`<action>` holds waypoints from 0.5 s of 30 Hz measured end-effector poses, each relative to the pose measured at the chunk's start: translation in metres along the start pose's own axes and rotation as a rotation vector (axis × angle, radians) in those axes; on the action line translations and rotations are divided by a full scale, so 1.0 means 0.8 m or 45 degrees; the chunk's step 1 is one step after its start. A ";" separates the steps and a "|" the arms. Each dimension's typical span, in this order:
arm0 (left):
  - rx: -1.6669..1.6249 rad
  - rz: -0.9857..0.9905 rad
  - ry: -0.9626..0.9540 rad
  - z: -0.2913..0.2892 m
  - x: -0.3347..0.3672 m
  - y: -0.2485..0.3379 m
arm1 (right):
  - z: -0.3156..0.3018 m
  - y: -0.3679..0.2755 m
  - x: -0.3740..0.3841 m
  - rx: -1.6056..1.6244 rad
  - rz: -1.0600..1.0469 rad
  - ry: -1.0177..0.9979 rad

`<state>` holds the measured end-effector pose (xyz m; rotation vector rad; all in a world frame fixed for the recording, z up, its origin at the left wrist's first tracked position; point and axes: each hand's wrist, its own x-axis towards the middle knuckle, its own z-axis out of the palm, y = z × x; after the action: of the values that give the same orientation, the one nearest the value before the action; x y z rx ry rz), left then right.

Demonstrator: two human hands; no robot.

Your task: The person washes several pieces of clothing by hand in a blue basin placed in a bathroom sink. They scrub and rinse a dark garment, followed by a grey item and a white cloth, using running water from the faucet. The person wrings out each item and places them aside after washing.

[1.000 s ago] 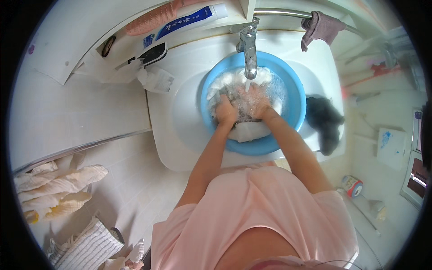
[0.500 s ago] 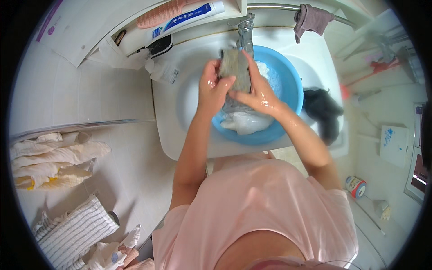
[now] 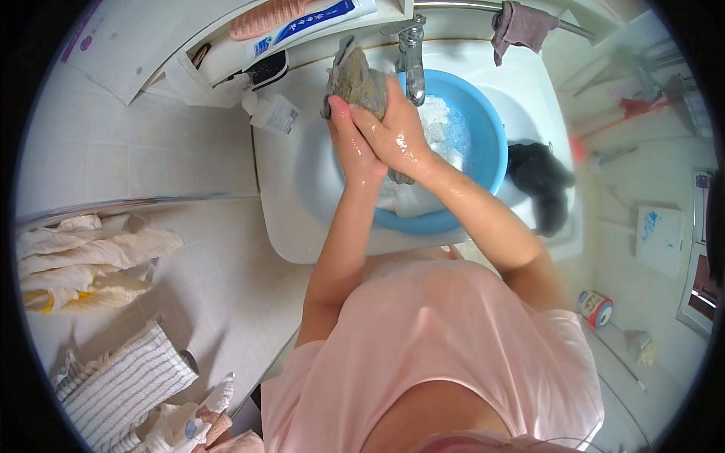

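Observation:
A wet grey sock (image 3: 356, 79) with a yellowish-brown patch is held up in front of the faucet (image 3: 411, 64). My left hand (image 3: 353, 140) grips it from below and the left. My right hand (image 3: 400, 132) presses against its other side, with the two hands close together and the fingers wrapped round the cloth. Part of the sock hangs out below my wrists. Both hands look wet. Under and to the right of them stands a blue basin (image 3: 492, 151), with white cloth (image 3: 434, 117) and sudsy water in it.
The basin stands in a white sink (image 3: 287, 234). Dark wet cloth (image 3: 540, 181) lies on the sink's right edge, and a translucent packet (image 3: 276, 115) on its left. Above are a toothpaste tube (image 3: 310, 26) on a shelf and a mauve cloth (image 3: 522, 29) over a rail.
Both hands have moved left with the sock, from over the basin to left of the faucet. The sock is now bent and its upper end points up, where before it was held flatter.

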<state>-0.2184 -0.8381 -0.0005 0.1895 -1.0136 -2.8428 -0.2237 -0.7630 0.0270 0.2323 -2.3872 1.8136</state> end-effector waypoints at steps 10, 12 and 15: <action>0.117 -0.085 0.247 -0.018 0.009 -0.013 | -0.001 0.013 0.021 -0.354 0.091 -0.311; 0.019 -0.038 0.197 -0.029 0.014 0.003 | -0.007 0.012 0.021 -0.197 0.088 -0.476; 0.048 0.178 0.070 -0.023 0.002 0.032 | -0.039 0.033 0.009 0.239 0.109 -0.609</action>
<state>-0.2155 -0.8695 0.0015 0.1914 -1.0272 -2.6805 -0.2355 -0.7262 0.0115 0.6631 -2.5464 2.2357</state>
